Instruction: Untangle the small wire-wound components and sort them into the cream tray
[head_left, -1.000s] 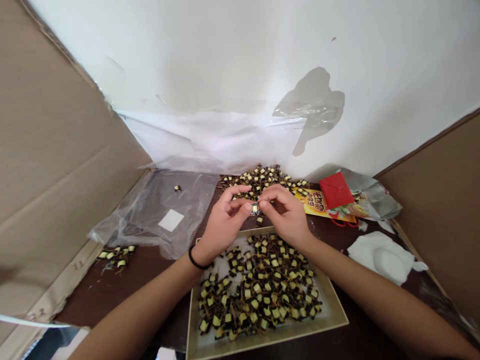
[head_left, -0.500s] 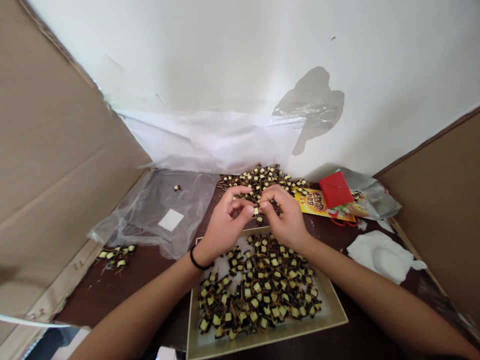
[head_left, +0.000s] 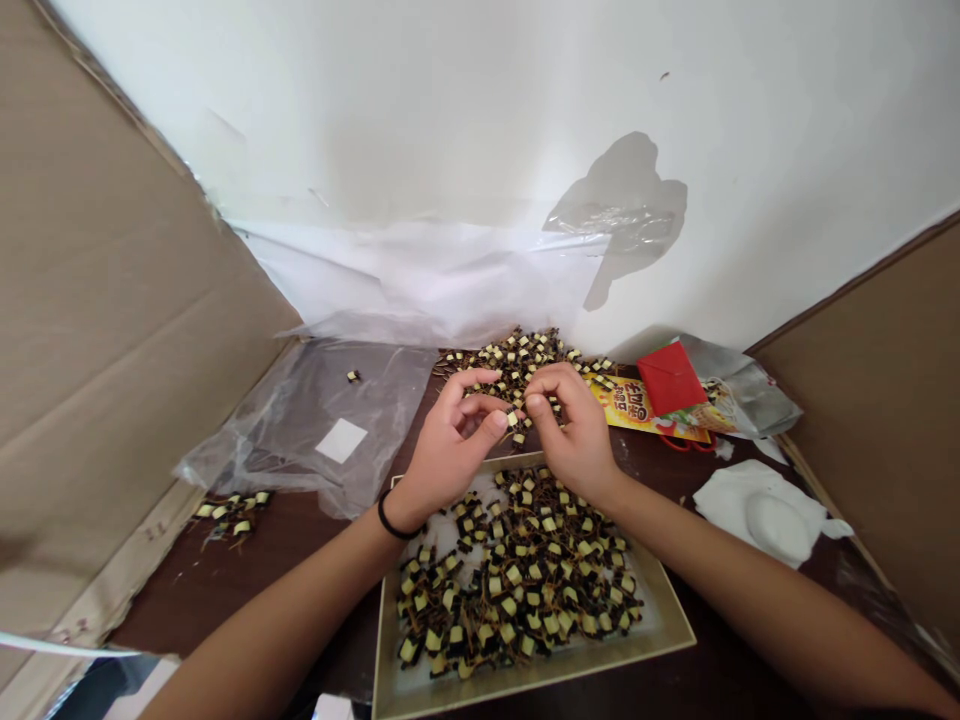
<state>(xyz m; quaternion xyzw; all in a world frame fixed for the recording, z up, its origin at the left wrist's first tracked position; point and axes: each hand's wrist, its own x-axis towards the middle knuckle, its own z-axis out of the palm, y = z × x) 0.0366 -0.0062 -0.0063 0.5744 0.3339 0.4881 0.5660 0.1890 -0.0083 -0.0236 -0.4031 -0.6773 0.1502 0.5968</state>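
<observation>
My left hand (head_left: 450, 445) and my right hand (head_left: 571, 432) meet above the far edge of a shallow beige tray (head_left: 667, 608). Both pinch one small black-and-yellow wound component (head_left: 513, 419) between thumb and fingertips. The tray holds several more of these parts (head_left: 517, 575), each with thin copper leads. A larger heap of the same parts (head_left: 517, 358) lies just beyond my hands against the wall. A black band circles my left wrist.
Cardboard panels stand at left (head_left: 112, 300) and right (head_left: 885, 400). Clear plastic sheeting (head_left: 322, 420) covers the dark table at left, with a small cluster of parts (head_left: 232, 510) near it. A red packet (head_left: 670, 379), yellow wrapper (head_left: 637, 405) and white tissue (head_left: 772, 515) lie at right.
My fingers have shifted slightly around the small component; both hands stay in the same place above the tray's far edge.
</observation>
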